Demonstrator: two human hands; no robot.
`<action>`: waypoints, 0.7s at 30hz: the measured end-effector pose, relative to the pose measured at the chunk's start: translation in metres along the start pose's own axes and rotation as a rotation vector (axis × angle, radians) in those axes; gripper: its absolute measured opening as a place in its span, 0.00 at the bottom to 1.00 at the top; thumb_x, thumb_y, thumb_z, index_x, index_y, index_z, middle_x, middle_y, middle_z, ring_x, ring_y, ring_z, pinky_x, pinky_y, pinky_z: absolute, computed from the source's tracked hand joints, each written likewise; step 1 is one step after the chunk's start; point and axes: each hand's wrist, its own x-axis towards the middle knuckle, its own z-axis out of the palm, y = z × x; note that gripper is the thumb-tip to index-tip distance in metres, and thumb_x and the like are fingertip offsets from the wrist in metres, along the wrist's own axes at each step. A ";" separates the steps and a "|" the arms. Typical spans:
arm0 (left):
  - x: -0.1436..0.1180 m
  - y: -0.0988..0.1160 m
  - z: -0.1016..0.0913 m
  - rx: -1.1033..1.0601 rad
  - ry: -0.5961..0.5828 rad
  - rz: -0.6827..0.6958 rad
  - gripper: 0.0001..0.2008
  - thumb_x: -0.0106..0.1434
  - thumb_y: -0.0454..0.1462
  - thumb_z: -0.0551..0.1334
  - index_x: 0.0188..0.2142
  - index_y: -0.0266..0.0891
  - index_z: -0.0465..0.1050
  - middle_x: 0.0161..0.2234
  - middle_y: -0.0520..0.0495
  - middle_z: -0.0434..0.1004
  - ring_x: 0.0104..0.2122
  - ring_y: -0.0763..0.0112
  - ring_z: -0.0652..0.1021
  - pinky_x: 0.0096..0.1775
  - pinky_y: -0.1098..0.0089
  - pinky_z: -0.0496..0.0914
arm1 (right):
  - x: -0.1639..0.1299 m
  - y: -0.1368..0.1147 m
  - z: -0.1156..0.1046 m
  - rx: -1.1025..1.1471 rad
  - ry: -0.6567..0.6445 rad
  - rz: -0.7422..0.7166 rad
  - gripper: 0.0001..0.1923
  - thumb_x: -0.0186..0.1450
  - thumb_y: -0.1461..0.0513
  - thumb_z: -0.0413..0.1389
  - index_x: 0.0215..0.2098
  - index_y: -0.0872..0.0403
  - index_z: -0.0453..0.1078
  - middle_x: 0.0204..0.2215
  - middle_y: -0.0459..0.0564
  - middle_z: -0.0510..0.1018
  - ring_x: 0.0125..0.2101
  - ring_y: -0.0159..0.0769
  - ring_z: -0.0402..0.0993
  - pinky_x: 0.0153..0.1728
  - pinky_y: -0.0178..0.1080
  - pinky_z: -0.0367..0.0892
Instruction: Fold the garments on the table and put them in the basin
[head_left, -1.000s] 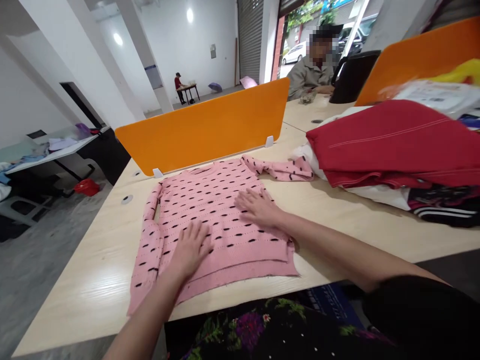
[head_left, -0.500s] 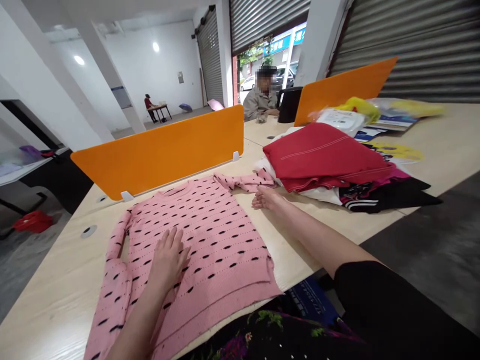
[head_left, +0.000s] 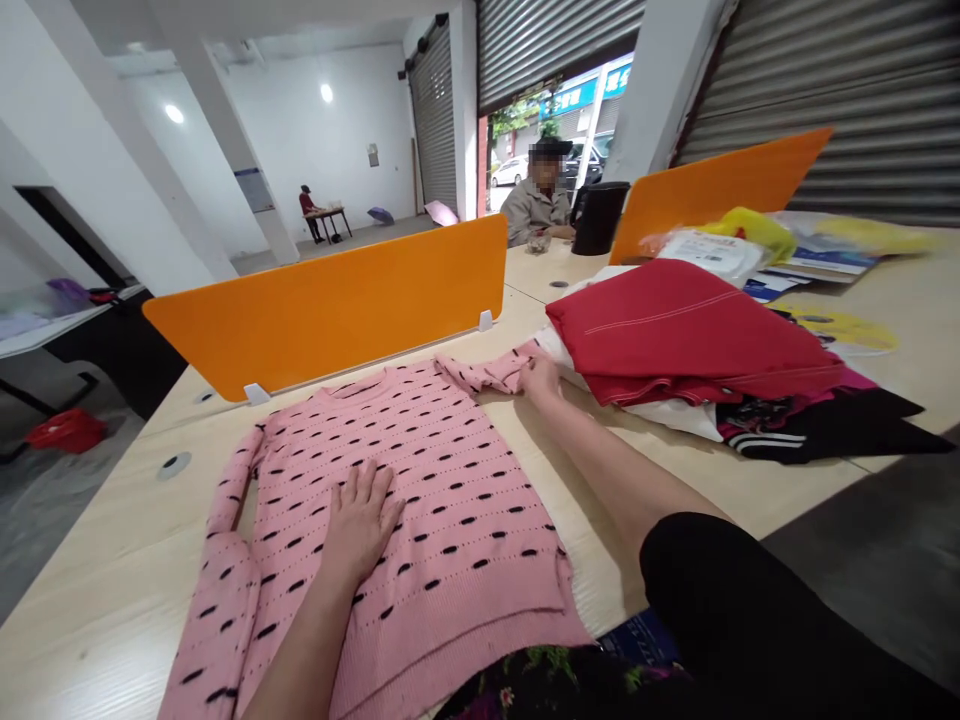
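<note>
While the pink sweater is spread flat on the worktop, its body is pressed by the left hand, laid open with fingers spread. Its far sleeve is pinched at the end by the right hand. Just beside that hand a pile of clothes, topped in red, is heaped. Behind the sweater an orange divider is fixed.

Wooden table bears pink sweater and clothes pile.

No lettering anywhere is sharp enough to read.
</note>
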 end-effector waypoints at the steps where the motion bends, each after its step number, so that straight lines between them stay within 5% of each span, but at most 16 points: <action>1: 0.000 0.001 -0.001 -0.001 -0.009 -0.003 0.31 0.68 0.55 0.40 0.66 0.48 0.52 0.68 0.48 0.47 0.67 0.50 0.49 0.62 0.43 0.48 | 0.003 -0.009 -0.004 0.014 0.044 -0.021 0.14 0.66 0.63 0.46 0.41 0.62 0.71 0.42 0.67 0.76 0.48 0.50 0.69 0.49 0.47 0.63; 7: 0.000 0.004 -0.002 -0.034 -0.037 -0.025 0.32 0.67 0.56 0.39 0.66 0.48 0.52 0.69 0.49 0.45 0.67 0.50 0.47 0.63 0.43 0.47 | 0.007 -0.107 -0.006 0.214 0.211 -0.341 0.13 0.70 0.58 0.43 0.44 0.56 0.64 0.43 0.55 0.74 0.42 0.36 0.69 0.46 0.37 0.64; 11: -0.001 0.004 -0.003 -0.046 -0.056 -0.032 0.32 0.67 0.56 0.39 0.66 0.48 0.51 0.69 0.50 0.44 0.67 0.50 0.47 0.63 0.43 0.46 | -0.034 -0.148 0.042 0.328 -0.193 -0.771 0.11 0.66 0.56 0.49 0.41 0.54 0.65 0.38 0.49 0.75 0.39 0.36 0.70 0.43 0.39 0.65; 13: -0.002 0.005 -0.004 -0.048 -0.070 -0.035 0.33 0.67 0.56 0.38 0.66 0.48 0.51 0.69 0.50 0.43 0.67 0.50 0.46 0.63 0.43 0.46 | -0.059 -0.144 0.066 0.246 -0.345 -0.878 0.12 0.65 0.55 0.50 0.39 0.54 0.67 0.39 0.51 0.75 0.42 0.40 0.70 0.46 0.42 0.64; 17: -0.002 0.007 -0.006 -0.065 -0.098 -0.044 0.33 0.67 0.56 0.37 0.67 0.49 0.49 0.69 0.51 0.42 0.67 0.52 0.45 0.64 0.44 0.44 | -0.092 -0.104 0.094 -0.156 -0.406 -0.903 0.22 0.68 0.51 0.43 0.50 0.53 0.68 0.57 0.57 0.67 0.59 0.48 0.58 0.56 0.52 0.54; 21: -0.001 0.010 -0.011 -0.060 -0.111 -0.052 0.32 0.68 0.55 0.39 0.66 0.47 0.50 0.69 0.51 0.43 0.67 0.52 0.46 0.64 0.44 0.43 | -0.101 -0.067 0.105 -0.559 -0.562 -0.857 0.31 0.68 0.44 0.37 0.64 0.46 0.56 0.67 0.50 0.52 0.65 0.55 0.42 0.60 0.64 0.40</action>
